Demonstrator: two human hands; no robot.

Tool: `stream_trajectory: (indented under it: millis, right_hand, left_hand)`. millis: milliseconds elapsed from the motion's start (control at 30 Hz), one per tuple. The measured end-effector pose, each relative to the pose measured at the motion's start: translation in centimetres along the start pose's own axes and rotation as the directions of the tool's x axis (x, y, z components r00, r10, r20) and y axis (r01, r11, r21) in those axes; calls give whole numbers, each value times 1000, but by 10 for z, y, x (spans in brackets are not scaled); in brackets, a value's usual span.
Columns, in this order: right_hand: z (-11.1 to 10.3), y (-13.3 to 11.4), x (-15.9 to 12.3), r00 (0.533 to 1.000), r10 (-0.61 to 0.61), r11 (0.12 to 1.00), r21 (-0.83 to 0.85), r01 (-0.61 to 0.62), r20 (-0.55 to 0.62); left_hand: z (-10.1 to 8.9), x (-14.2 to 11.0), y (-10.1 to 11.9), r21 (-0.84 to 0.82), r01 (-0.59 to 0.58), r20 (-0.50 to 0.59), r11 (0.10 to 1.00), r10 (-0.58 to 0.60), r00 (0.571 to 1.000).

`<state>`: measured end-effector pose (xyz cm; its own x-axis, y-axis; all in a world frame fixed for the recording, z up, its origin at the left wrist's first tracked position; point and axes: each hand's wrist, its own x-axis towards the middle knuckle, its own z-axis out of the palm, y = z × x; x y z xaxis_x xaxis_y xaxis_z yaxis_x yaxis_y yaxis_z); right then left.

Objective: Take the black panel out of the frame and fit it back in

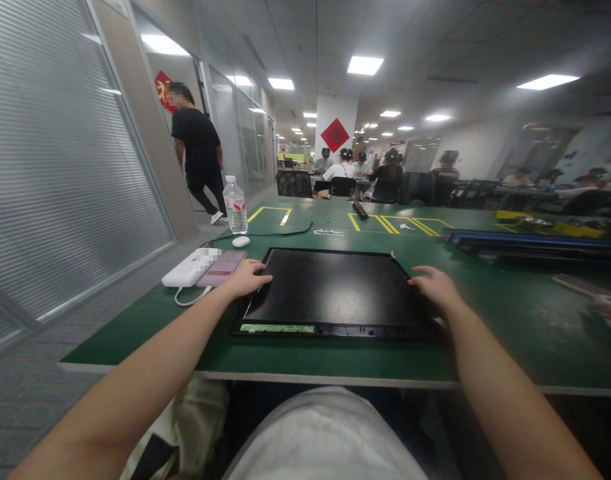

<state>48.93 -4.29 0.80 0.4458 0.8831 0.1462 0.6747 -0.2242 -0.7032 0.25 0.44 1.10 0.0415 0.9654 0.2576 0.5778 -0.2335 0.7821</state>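
Observation:
A flat black display panel in a dark frame lies on the green table in front of me. Along its near edge runs a green circuit strip, on the left half. My left hand grips the panel's left side, with the thumb over the edge onto the screen. On the opposite side, my right hand holds the right edge with thumb and fingertips; its lower fingers are partly hidden beside the frame.
Left of the panel are a phone, a white power bank with a cable, a white oval case and a water bottle. Long dark bars lie right. Another person's hand is at far right. A person walks behind.

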Motion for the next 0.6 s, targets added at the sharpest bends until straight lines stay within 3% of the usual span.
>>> stream_trajectory:
  millis: [367, 467, 600]
  right_hand:
    - [1, 1, 2, 1000, -2, 999, -37, 3, 9]
    - [2, 1, 2, 1000, 2, 999, -44, -1, 12]
    - [2, 2, 2, 1000, 2, 999, -44, -1, 5]
  left_hand:
    - [1, -4, 3, 99, 12, 11, 995, -13, 1000]
    - [-2, -7, 5, 123, -51, 52, 991, 45, 998]
    - [-7, -8, 5, 265, -220, 177, 939, 177, 968]
